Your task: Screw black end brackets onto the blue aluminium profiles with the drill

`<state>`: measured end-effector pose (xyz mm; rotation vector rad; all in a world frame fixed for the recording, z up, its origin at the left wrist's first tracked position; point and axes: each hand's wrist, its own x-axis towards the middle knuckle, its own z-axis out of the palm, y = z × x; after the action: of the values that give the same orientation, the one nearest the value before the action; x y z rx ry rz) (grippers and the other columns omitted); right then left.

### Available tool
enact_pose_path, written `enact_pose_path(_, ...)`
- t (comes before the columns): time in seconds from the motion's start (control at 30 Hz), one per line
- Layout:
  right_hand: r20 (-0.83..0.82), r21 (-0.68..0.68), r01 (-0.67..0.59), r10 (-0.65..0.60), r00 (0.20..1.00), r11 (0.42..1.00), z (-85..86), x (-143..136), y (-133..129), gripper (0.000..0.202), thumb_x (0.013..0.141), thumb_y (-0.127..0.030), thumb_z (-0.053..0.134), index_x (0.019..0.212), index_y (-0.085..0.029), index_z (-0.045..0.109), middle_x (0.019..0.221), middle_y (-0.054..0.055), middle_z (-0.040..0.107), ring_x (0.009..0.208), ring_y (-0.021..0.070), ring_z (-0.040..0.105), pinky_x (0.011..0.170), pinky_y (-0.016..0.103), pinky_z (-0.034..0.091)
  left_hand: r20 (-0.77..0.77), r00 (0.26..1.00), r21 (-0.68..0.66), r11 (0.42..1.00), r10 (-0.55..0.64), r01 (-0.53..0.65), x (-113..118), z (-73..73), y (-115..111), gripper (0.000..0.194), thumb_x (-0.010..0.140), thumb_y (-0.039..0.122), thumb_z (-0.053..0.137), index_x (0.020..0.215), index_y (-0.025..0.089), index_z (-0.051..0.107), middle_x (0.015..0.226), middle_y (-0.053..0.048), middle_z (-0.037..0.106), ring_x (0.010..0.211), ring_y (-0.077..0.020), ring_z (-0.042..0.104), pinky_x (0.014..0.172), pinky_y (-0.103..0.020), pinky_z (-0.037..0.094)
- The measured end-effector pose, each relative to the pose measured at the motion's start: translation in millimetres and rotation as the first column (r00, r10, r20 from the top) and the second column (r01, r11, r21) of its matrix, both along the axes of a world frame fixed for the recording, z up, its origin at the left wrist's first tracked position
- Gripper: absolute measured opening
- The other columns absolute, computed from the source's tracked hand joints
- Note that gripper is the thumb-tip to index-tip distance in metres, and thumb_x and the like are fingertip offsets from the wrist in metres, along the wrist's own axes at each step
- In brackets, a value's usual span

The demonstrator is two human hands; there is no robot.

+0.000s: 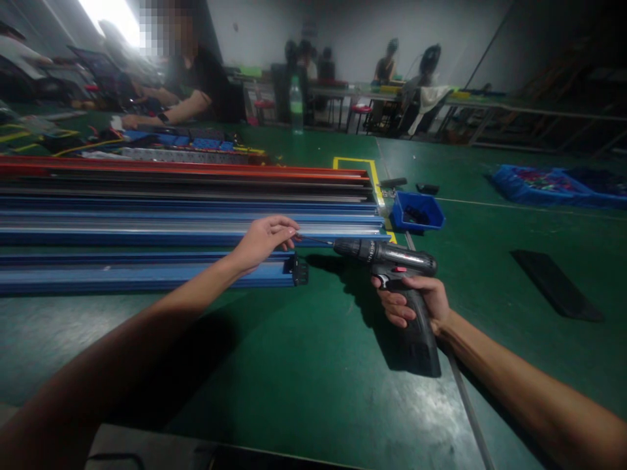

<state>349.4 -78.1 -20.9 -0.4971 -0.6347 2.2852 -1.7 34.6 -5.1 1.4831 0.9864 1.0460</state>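
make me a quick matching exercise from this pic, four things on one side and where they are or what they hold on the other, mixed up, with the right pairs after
Column one
1. drill
2. black end piece
3. small blue bin
4. orange-red rail

Column two
A. directly behind the dark strips
B. gripped by the right hand
C. holding small dark things
D. at the end of the nearest blue rail

Right pairs: 1-B, 2-D, 3-C, 4-A
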Motion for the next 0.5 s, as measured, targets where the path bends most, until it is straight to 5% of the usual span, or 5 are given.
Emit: enact_pose_path(0.5, 0.004, 0.007, -0.003, 0.003, 1.0, 1.0, 2.1, -1.2, 0.1, 0.038, 0.087, -0.032, 0.069, 0.114, -0.006, 0.063, 0.068, -0.002, 0.053, 0.046, 0.0077, 0.039, 0.052, 0.026, 0.049, 0.028, 1.0, -0.019, 1.0, 0.0, 0.001, 1.6, 1.1, -1.4, 0.037, 0.081, 0.041, 0.085, 0.101, 0.012, 0.073, 0.087, -0.01, 0.079, 0.066, -0.0132, 0.066, 0.066, -0.028, 0.055)
